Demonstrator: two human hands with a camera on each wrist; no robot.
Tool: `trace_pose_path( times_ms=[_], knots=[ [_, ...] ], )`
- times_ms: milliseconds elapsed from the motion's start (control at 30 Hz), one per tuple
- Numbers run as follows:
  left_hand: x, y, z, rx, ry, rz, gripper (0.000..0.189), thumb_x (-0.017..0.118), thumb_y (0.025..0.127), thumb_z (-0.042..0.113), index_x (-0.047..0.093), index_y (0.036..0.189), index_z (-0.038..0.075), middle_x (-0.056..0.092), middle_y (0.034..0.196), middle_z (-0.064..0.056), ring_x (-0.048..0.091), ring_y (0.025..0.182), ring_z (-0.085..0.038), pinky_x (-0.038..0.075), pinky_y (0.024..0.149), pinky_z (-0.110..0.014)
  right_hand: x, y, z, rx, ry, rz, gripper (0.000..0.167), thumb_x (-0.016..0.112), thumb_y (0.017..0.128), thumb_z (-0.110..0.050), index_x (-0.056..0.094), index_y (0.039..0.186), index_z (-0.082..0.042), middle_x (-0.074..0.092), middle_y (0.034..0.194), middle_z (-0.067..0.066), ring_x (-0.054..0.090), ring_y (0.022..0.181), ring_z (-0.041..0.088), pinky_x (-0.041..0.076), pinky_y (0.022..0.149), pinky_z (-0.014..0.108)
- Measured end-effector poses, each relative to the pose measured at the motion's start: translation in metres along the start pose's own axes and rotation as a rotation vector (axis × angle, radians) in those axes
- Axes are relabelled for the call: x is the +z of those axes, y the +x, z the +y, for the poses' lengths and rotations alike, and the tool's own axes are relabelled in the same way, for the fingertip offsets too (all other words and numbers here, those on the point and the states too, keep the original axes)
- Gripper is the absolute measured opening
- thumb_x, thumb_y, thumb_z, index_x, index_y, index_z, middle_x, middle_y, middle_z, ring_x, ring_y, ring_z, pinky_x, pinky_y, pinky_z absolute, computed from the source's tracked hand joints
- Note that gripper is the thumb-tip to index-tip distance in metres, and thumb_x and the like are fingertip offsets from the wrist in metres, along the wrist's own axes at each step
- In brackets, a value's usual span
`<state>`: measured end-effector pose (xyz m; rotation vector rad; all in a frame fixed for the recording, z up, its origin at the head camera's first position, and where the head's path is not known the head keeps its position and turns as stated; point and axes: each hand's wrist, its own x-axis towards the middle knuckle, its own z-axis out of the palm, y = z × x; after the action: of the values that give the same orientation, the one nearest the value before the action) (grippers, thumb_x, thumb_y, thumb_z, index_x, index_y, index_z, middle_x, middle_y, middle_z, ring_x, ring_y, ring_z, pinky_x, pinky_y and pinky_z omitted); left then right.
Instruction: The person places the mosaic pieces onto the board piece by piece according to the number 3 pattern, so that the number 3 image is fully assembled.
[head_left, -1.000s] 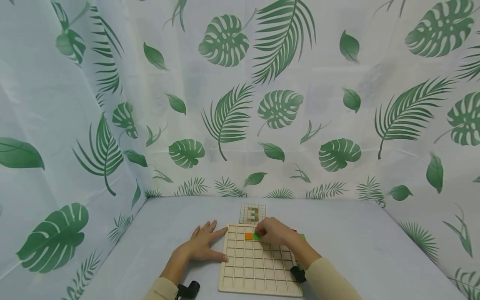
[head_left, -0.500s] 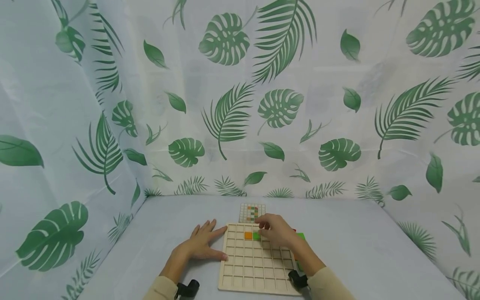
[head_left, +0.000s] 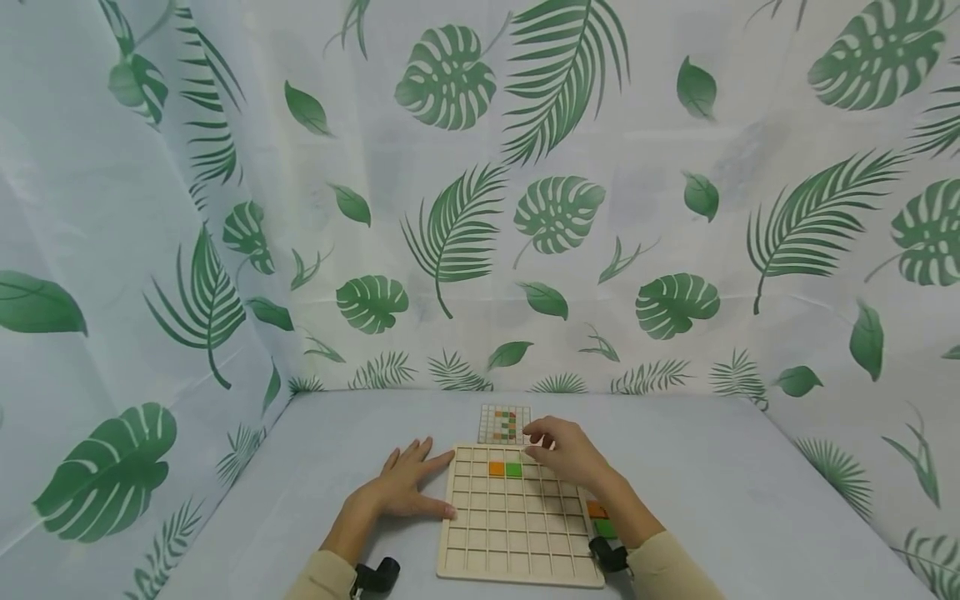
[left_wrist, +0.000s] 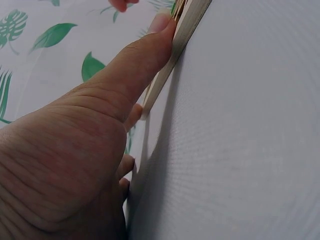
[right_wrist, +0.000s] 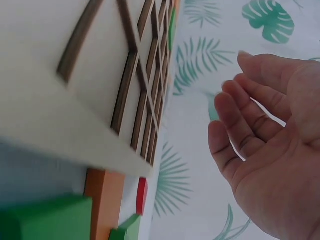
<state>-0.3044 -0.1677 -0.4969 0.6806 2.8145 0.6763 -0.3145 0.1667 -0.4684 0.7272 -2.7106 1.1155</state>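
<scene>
- 2 hands: a left hand [head_left: 402, 493] low, left of center, plus a right hand [head_left: 566, 454] just right of center
- 2 sleeves [head_left: 324, 577], both at the bottom edge
- 2 black wrist gadgets [head_left: 378, 577], also down low
- 1 wooden board [head_left: 517, 542], bottom middle
- 1 pattern card [head_left: 504, 423], right above it in the frame
- 2 tiles on the board: 1 orange tile [head_left: 497, 469], 1 green tile [head_left: 513, 470]
- at least 4 blocks, lower left of the right wrist view: 1 red block [right_wrist: 142, 196], 1 orange block [right_wrist: 106, 200], 2 green blocks [right_wrist: 55, 217]
</scene>
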Motion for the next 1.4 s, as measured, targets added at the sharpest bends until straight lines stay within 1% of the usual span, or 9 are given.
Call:
trace_pose_path(
  times_ms=[167,333,633,767,933,1000,1167,1267,1400],
  knots=[
    [0.0,0.001,0.001,-0.001,0.005,0.003,0.102,0.078,0.079,0.071,0.039,0.162,0.026,0.02,0.172,-0.022,0.013,0.16,-0.045,0.006,0.127,-0.069,-0.005,-0.001,0.004,0.007,-0.01,0.011,0.029,0.07,0.1,-0.014,0.07,0.127,-0.004,0.07,0.115,0.013,0.058,0.09,0.014,0.051,0.069,0.027],
    [-0.001,0.002,0.002,0.0,0.01,0.005,0.102,0.078,0.078,0.071,0.039,0.162,0.027,0.019,0.172,-0.022,0.013,0.16,-0.045,0.005,0.127,-0.069,-0.008,-0.001,0.006,0.023,-0.016,0.024,0.027,0.071,0.099,-0.013,0.072,0.125,-0.005,0.071,0.115,0.014,0.059,0.089,0.014,0.051,0.068,0.026],
    [0.0,0.003,0.001,-0.018,0.036,0.01,0.103,0.078,0.077,0.073,0.04,0.162,0.028,0.02,0.172,-0.021,0.014,0.16,-0.045,0.007,0.128,-0.068,-0.01,-0.001,0.01,0.098,-0.014,0.048,0.03,0.073,0.098,-0.014,0.071,0.127,-0.005,0.072,0.118,0.012,0.058,0.089,0.013,0.051,0.071,0.027],
    [0.0,0.003,0.001,-0.018,0.036,0.005,0.103,0.078,0.077,0.073,0.039,0.162,0.028,0.02,0.172,-0.021,0.014,0.16,-0.045,0.007,0.128,-0.068,-0.016,-0.004,0.018,0.134,-0.012,0.061,0.033,0.074,0.097,-0.014,0.07,0.129,-0.004,0.072,0.121,0.014,0.059,0.091,0.015,0.052,0.072,0.028],
    [0.0,0.001,0.002,-0.017,0.024,-0.003,0.103,0.078,0.078,0.072,0.039,0.162,0.027,0.019,0.173,-0.021,0.013,0.16,-0.045,0.006,0.127,-0.069,-0.025,-0.008,0.031,0.16,0.022,0.051,0.033,0.072,0.098,-0.012,0.069,0.129,0.0,0.071,0.119,0.017,0.06,0.09,0.019,0.054,0.065,0.027],
    [0.0,0.0,0.002,-0.015,0.021,-0.003,0.102,0.078,0.078,0.071,0.039,0.162,0.027,0.02,0.172,-0.022,0.013,0.16,-0.046,0.006,0.127,-0.069,-0.027,-0.009,0.035,0.168,0.014,0.049,0.033,0.072,0.098,-0.012,0.069,0.129,0.0,0.07,0.117,0.018,0.061,0.089,0.019,0.055,0.064,0.027],
    [0.0,0.0,0.003,-0.015,0.02,0.002,0.102,0.079,0.078,0.071,0.041,0.162,0.027,0.02,0.172,-0.022,0.014,0.16,-0.046,0.006,0.127,-0.069,-0.032,-0.01,0.043,0.211,-0.014,0.059,0.032,0.073,0.097,-0.011,0.07,0.127,0.0,0.071,0.117,0.017,0.062,0.09,0.019,0.054,0.07,0.029],
    [0.001,0.0,0.003,-0.017,0.022,0.003,0.102,0.078,0.078,0.071,0.041,0.161,0.027,0.021,0.172,-0.022,0.014,0.16,-0.046,0.006,0.127,-0.069,-0.032,-0.01,0.045,0.242,-0.015,0.062,0.032,0.073,0.096,-0.01,0.07,0.126,0.0,0.071,0.116,0.016,0.062,0.091,0.02,0.055,0.073,0.03],
    [0.001,0.0,0.003,-0.014,0.019,0.002,0.102,0.078,0.078,0.071,0.04,0.162,0.027,0.021,0.172,-0.022,0.014,0.16,-0.046,0.006,0.127,-0.069,-0.032,-0.012,0.05,0.259,-0.005,0.059,0.03,0.073,0.096,-0.008,0.071,0.125,0.0,0.071,0.116,0.015,0.062,0.092,0.02,0.056,0.075,0.032]
  ],
)
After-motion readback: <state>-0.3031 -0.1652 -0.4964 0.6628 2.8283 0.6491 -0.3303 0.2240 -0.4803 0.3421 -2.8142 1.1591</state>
